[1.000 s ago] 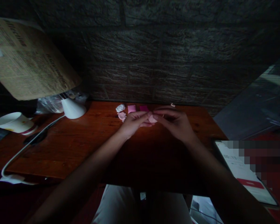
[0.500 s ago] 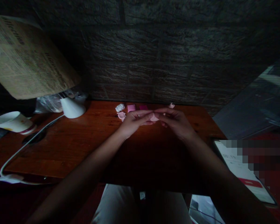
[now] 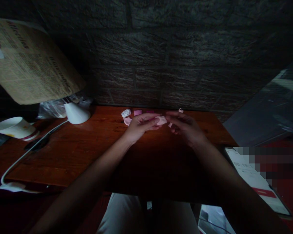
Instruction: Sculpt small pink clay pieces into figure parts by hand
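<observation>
Between the thumb and fingers of my left hand [image 3: 142,124] is a soft, pale pink clay lump [image 3: 161,120]. My right hand [image 3: 184,126] is just to the right of it, its forefinger stretched toward the lump but apart from it. A small pink clay piece [image 3: 170,124] shows at the right fingers and appears held there. Behind the hands lie a white crumpled lump [image 3: 126,113], a pink ragged piece [image 3: 127,121], a pink block [image 3: 137,112] and a darker magenta block [image 3: 150,111], partly hidden by the left hand. Another pink scrap [image 3: 180,110] lies behind the right hand.
On the left stand a lamp with a newsprint shade [image 3: 36,65] and white base [image 3: 77,113], and a tilted paper cup [image 3: 14,127]. A white cord [image 3: 26,152] crosses the wooden table [image 3: 70,156]. A lit tablet [image 3: 254,182] is at right; a stone wall rises behind.
My right hand has drawn slightly away from the pink lump, opening a gap. The lump stays in my left hand, more of it showing. The small pink piece now shows below the right fingers.
</observation>
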Tool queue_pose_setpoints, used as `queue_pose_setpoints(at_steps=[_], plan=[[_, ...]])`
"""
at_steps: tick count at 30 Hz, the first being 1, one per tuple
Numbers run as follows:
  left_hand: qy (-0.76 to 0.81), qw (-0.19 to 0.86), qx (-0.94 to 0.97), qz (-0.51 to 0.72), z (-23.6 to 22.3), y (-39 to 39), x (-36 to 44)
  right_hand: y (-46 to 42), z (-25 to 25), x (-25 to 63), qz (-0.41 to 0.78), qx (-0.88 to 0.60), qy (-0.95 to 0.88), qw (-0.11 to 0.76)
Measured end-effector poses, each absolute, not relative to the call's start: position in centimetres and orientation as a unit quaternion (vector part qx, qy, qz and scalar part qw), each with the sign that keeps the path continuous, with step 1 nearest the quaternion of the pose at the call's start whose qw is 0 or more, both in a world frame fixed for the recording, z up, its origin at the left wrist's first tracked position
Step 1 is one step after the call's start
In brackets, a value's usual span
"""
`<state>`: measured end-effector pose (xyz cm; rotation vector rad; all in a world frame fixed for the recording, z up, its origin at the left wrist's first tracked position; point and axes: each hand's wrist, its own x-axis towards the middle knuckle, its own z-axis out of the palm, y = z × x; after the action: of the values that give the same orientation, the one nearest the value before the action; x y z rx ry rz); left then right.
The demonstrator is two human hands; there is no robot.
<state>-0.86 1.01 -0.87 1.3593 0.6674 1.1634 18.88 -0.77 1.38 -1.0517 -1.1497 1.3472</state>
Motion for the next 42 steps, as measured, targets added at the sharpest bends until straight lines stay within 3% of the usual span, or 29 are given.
queue_pose_setpoints(at_steps=[13,28,42], plan=[[0.301,0.559,0.604,0.483,-0.5,0.7,-0.9,-0.8,1.4,18.4,0.741,-0.345,-0.343,0.464],[0.300,0.565,0.599,0.481,-0.7,0.6,-0.8,-0.7,0.7,18.0,0.686,-0.355,-0.414,0.482],[0.301,0.550,0.610,0.485,-0.6,0.5,-0.8,-0.6,0.9,18.1,0.719,-0.346,-0.382,0.466]])
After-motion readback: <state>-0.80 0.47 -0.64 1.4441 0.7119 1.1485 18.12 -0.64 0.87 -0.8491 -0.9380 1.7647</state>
